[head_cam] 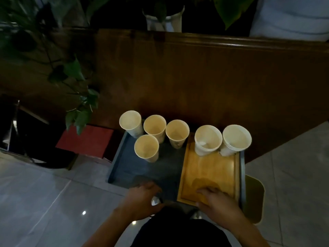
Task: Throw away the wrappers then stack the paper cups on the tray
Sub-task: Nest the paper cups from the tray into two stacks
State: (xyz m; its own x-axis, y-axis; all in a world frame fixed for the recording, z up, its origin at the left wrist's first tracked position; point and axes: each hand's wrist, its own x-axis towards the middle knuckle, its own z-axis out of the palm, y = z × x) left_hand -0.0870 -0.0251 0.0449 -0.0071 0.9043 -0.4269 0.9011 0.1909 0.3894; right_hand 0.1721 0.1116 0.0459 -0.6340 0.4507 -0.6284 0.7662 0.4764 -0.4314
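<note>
Several paper cups stand upright on a dark tray (121, 163): one at the far left (130, 123), two beside it (154, 127) (177, 133) and one nearer me (146, 147). A wooden tray (210, 173) lies on the dark tray's right part. It carries a single cup (207, 139) and a stack of cups (235, 139) at its far end. My left hand (142, 198) rests at the dark tray's near edge, fingers relaxed. My right hand (216, 202) lies on the wooden tray's near edge, fingers flat. No wrappers show.
A dark wooden panel (195, 77) rises behind the trays. A red box (85, 140) sits left of the tray, with a black bin (26, 136) further left under plant leaves (80, 111). Pale tiled floor (44, 202) surrounds the stand. A white pot (163, 18) stands behind.
</note>
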